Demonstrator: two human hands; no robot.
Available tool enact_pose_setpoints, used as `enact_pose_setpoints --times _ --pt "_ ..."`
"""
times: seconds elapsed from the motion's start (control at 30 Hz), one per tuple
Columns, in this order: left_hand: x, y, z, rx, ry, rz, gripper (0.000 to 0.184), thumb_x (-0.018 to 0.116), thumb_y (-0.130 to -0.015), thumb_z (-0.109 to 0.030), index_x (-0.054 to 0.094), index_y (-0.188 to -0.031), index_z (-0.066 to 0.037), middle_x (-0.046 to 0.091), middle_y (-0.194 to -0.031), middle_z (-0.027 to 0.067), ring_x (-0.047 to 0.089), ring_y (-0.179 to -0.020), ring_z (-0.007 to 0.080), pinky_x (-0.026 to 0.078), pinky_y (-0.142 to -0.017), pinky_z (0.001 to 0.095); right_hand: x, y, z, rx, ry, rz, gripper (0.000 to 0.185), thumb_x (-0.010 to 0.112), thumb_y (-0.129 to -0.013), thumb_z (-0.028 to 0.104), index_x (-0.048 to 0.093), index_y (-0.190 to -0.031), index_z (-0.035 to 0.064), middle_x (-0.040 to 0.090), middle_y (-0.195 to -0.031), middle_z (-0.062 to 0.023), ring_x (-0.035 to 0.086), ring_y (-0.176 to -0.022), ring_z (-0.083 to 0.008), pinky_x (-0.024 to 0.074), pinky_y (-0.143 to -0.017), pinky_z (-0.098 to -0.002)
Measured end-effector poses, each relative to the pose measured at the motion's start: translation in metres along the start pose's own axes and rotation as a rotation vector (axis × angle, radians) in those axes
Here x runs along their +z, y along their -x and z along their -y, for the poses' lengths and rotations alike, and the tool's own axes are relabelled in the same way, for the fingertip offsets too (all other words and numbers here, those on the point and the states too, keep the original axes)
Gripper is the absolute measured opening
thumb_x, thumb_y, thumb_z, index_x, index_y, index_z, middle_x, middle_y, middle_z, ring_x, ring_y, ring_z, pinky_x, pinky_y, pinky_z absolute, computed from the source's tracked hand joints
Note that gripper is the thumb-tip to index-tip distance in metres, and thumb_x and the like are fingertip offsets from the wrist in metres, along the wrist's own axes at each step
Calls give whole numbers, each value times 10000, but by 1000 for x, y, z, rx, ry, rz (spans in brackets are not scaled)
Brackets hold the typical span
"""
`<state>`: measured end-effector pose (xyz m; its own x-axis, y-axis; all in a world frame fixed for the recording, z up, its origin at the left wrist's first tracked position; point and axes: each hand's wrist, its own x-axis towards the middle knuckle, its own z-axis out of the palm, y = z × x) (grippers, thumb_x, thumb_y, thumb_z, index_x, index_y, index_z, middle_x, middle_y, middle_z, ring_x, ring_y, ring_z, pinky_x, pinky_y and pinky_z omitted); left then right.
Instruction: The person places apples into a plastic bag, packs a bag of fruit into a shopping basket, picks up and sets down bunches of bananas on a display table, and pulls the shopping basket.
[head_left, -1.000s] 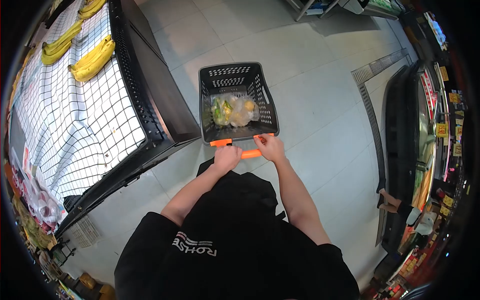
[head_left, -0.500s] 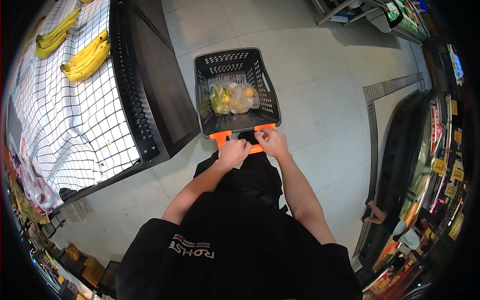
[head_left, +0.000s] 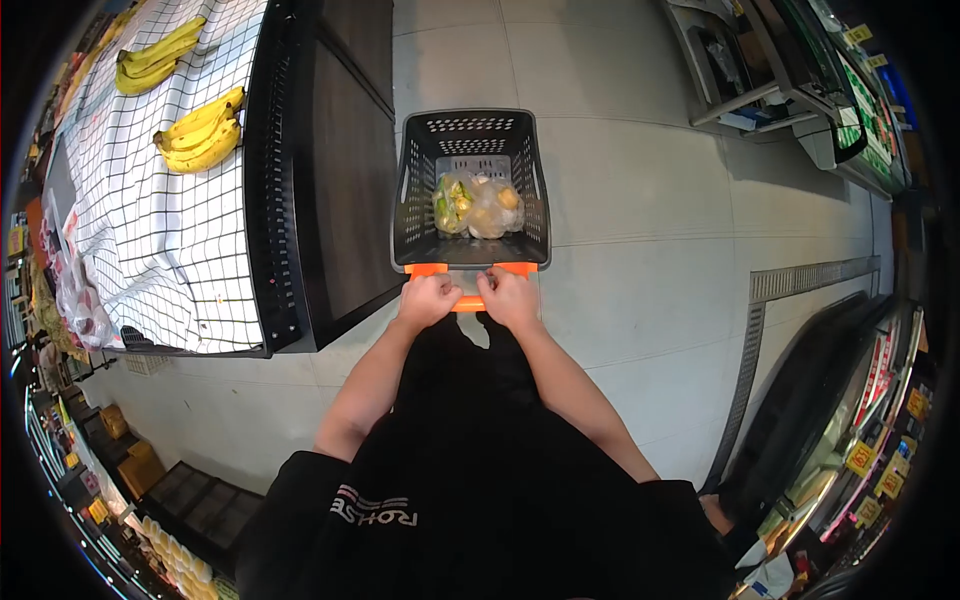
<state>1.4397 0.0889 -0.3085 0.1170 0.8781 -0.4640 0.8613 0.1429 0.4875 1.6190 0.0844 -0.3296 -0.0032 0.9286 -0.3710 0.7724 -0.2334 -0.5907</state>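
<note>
A dark grey shopping basket [head_left: 410, 225] with perforated walls stands in front of me, an orange handle [head_left: 467, 303] on its near side. My left hand [head_left: 430, 299] is closed around the left part of this handle. On its right part my right hand [head_left: 508, 296] is wrapped as well. Two clear plastic bags lie side by side in the basket: a bag of green and yellow produce [head_left: 453, 203] and a bag of pale, roundish produce [head_left: 494, 207]. Their exact contents are hard to make out through the plastic.
To the left, a display stand with a checked cloth [head_left: 190, 250] carries a near banana bunch [head_left: 203, 133] and a far banana bunch [head_left: 160, 57]. A metal rack [head_left: 740, 70] stands ahead on the right. Refrigerated shelves with price tags [head_left: 860, 457] line the right side; tiled floor [head_left: 640, 200] lies between.
The basket has swung from a tilt to straight ahead, both hands still on its handle. The banana stand and rack have shifted in view. The other person at right has slid lower in view.
</note>
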Motion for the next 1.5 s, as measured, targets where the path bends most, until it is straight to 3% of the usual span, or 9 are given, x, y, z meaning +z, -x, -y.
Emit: enact_pose_setpoints --times 0.13,0.17,0.27,0.53,0.87,1.27,1.3,1.43,1.5 --pt "-12 -25 -10 -48 -7 -76 297 591 -729 -338 628 -651 -54 643 -657 135 638 -672 342 514 -664 438 -16 -28 8 -26 2 19 347 579 -857 423 709 -934 111 686 -712 -98 672 -717 -318 521 -658 -437" --pt "-14 -30 -11 18 58 -176 236 585 -708 -250 577 -623 -30 580 -602 170 578 -606 387 486 -598 456 -19 -37 11 -40 7 30 347 579 -857 423 709 -934 111 686 -712 -98 672 -717 -318 521 -658 -437" --pt "-19 -53 -11 17 44 -240 234 586 -709 -243 571 -613 -31 574 -588 166 571 -586 388 489 -585 456 -24 -62 15 -46 6 52 344 577 -861 422 706 -924 109 681 -706 -106 669 -711 -322 518 -650 -442" --pt "-49 -116 -19 17 45 -263 238 570 -728 -242 571 -619 -30 574 -590 169 578 -594 387 489 -584 459 -51 -131 37 -70 -4 69 357 559 -868 405 692 -889 74 681 -709 -142 669 -703 -345 528 -662 -449" --pt "-86 -203 -20 20 50 -246 287 551 -760 -297 631 -665 -38 619 -635 181 619 -621 376 513 -631 471 -64 -232 52 -73 45 84 352 566 -865 418 707 -933 103 692 -786 -135 665 -767 -336 515 -695 -432" --pt "-130 -270 -23 -33 127 -164 321 533 -786 -328 670 -738 -42 644 -690 198 642 -685 382 517 -692 484 -80 -308 82 -74 47 64 335 585 -856 403 714 -873 94 677 -731 -121 658 -723 -309 496 -650 -410" --pt "-133 -274 -25 -50 119 -126 332 521 -796 -335 681 -763 -46 657 -727 201 650 -719 379 520 -719 481 -83 -313 84 -40 63 112 337 598 -845 419 711 -926 112 689 -763 -125 667 -763 -316 516 -710 -417" --pt "-145 -288 -27 -47 125 -84 350 505 -818 -342 690 -791 -47 670 -762 204 659 -748 374 523 -742 478 -85 -331 85 -51 47 127 344 591 -850 422 709 -929 110 694 -784 -129 668 -778 -321 517 -717 -419" --pt "-150 -296 -27 -41 115 -87 351 503 -822 -341 688 -790 -44 671 -761 202 659 -744 372 523 -739 478 -83 -340 85 -130 41 45 343 578 -862 397 709 -898 82 673 -727 -124 656 -704 -307 494 -636 -402"
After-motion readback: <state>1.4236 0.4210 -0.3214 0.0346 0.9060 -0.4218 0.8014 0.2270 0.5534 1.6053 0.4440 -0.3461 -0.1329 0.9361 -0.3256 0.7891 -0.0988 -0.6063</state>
